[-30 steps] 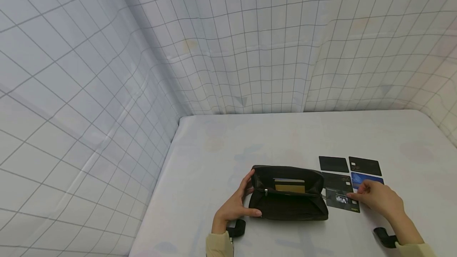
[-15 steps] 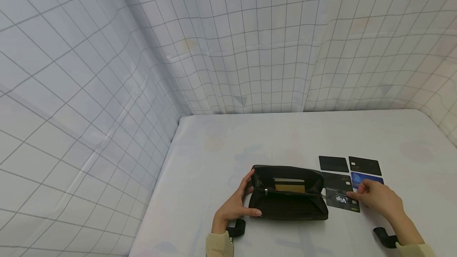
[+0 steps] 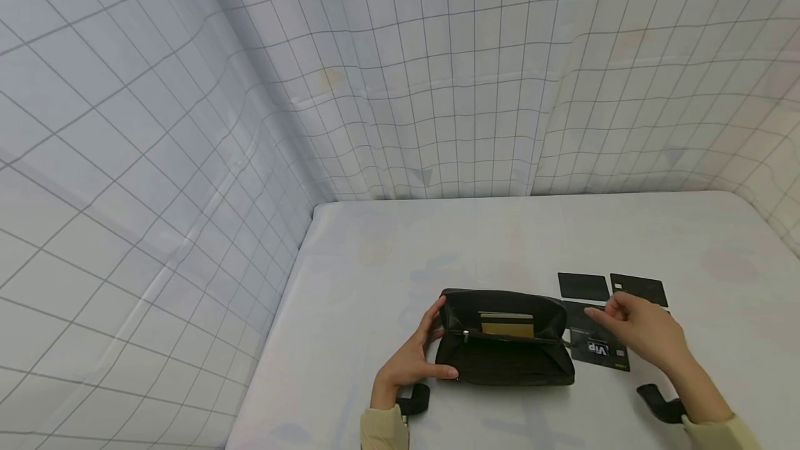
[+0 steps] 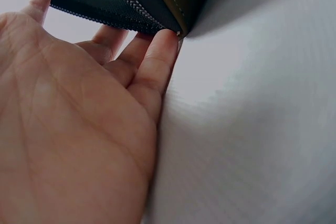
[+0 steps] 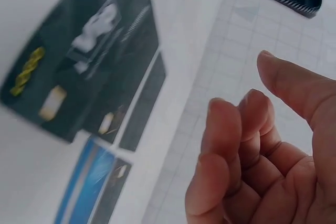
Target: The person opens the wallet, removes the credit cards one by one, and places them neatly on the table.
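A long black zip wallet (image 3: 503, 369) lies unzipped on the table, its mouth spread wide. Inside it a gold card (image 3: 507, 330) and pale card edges show. My left hand (image 3: 407, 367) grips the wallet's left end, thumb at the near corner and fingers at the far one; the left wrist view shows the zip edge (image 4: 131, 3) between them. To the wallet's right lie several cards, among them a dark "Vip" card (image 3: 596, 349) and a blue card (image 5: 89, 177). Above them hovers my right hand (image 3: 650, 332), fingers loosely bent and holding nothing, covering the blue card in the head view.
A plain black card (image 3: 584, 287) and a black card with a chip (image 3: 653, 292) form the far row. The white tabletop (image 3: 375, 248) meets grid-patterned curtains (image 3: 425, 103) at the back and left. Dark camera mounts sit at both wrists.
My right hand has lifted off the "Vip" card and moved up and slightly left, leaving that card lying where it was. The left hand and the wallet have stayed still.
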A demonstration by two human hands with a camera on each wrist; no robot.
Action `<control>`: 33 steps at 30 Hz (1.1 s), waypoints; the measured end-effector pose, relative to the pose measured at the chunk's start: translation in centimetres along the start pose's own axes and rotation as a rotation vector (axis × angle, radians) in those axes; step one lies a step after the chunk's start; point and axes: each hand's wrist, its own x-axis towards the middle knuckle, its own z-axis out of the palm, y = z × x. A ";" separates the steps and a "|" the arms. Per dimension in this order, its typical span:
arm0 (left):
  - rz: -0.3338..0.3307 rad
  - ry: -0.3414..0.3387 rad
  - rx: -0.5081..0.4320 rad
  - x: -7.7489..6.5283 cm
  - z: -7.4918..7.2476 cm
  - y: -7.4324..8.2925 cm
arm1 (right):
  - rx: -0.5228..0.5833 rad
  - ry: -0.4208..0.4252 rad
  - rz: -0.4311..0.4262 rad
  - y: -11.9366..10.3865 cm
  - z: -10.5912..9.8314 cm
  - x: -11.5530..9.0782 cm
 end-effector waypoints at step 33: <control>-0.015 -0.007 -0.007 0.0 0.0 0.1 | -0.056 -0.100 -0.318 -8.6 2.3 1.8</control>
